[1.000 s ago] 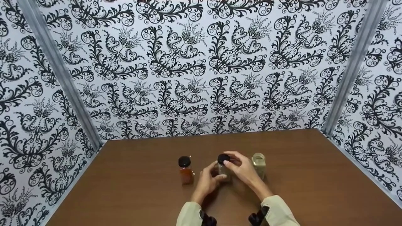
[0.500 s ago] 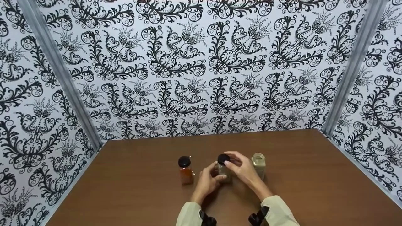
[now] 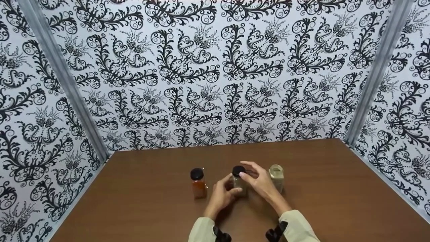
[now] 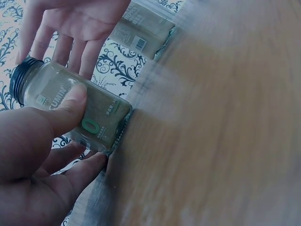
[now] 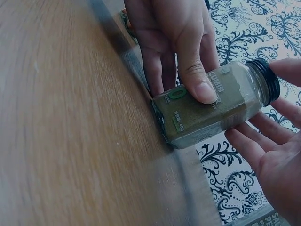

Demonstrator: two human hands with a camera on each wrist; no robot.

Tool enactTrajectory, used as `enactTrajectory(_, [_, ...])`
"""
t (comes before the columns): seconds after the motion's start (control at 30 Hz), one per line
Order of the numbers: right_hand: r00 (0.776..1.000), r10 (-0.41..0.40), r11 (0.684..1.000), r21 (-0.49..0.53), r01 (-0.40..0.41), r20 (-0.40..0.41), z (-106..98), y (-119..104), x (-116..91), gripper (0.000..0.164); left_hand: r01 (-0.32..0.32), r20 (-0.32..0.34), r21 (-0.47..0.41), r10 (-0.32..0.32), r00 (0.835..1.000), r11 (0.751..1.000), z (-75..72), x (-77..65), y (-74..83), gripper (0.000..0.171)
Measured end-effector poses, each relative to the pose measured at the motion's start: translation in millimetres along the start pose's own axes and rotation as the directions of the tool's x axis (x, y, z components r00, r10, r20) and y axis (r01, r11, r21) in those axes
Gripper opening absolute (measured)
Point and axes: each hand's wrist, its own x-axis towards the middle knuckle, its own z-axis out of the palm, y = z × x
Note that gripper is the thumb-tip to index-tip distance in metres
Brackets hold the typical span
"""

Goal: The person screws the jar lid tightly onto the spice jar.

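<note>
A square glass jar of cumin powder (image 4: 94, 108) stands on the table between my hands. Its black lid (image 5: 264, 81) is on. My left hand (image 3: 221, 194) grips the jar body, its thumb across the printed front and its fingers around the far side. From the right, my right hand (image 3: 261, 181) holds the lid between thumb and fingers, while its other fingers stretch out alongside the jar. To the left stands a jar of orange-red spice (image 3: 199, 188) with a black lid. Just beyond my right hand is a lidless jar of pale powder (image 3: 277, 174), partly hidden by that hand.
The brown wooden table (image 3: 151, 215) runs back to a wall (image 3: 201, 84) with black scroll patterns on white. Grey posts (image 3: 63, 77) mark the corners. Pale sleeves (image 3: 203, 230) and dark wrist straps (image 3: 276, 232) cover both forearms near the table's front.
</note>
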Motion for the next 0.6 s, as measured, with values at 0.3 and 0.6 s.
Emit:
enactTrajectory(0.3, [1.000, -0.023, 1.000, 0.015, 0.023, -0.006, 2.3, -0.5, -0.6, 0.034, -0.005, 0.020, -0.021, 0.005, 1.000, 1.000, -1.2, -1.0, -0.1, 0.064])
enactTrajectory(0.6, [1.000, 0.016, 1.000, 0.008, -0.015, -0.025, 3.1, -0.9, 0.1, 0.034, -0.016, 0.022, -0.054, 0.017, 1.000, 0.998, -0.5, -1.5, 0.7, 0.060])
